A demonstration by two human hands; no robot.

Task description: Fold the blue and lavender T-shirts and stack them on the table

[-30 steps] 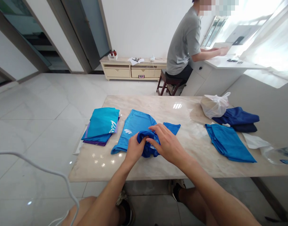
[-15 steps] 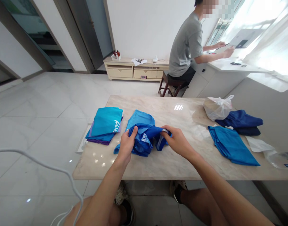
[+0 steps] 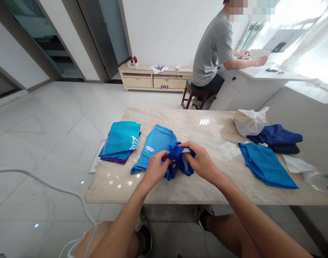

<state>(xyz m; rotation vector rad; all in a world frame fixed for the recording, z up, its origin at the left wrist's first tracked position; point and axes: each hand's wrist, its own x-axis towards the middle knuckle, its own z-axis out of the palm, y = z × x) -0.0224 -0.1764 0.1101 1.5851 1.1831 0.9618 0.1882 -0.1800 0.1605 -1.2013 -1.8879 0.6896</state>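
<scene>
Low over the table point(image 3: 220, 186), a bunched dark blue cloth point(image 3: 184, 165) with white print and a pale inner edge is between my hands. My left hand point(image 3: 156, 165) pinches its left side with thumb and fingers. At the opposite end, my right hand point(image 3: 197, 156) grips the rolled edge, thumb tucked in the fold. Partly under the bundle lies a light blue cloth point(image 3: 160, 138) with a white logo; whether the two are one piece I cannot tell. Left of it rests a stack of folded blue and purple cloths point(image 3: 123, 138).
At the right are a folded teal-blue cloth point(image 3: 267, 168), a navy cloth point(image 3: 280, 136) and a tied white plastic bag point(image 3: 250, 122). A white cable point(image 3: 59, 190) curves in at lower left. Beyond the table, a person point(image 3: 213, 50) in grey sits on a stool point(image 3: 194, 94).
My left hand has moved right, toward my right hand, gathering the dark blue cloth into a smaller bundle. More of the light blue cloth and its white logo now shows.
</scene>
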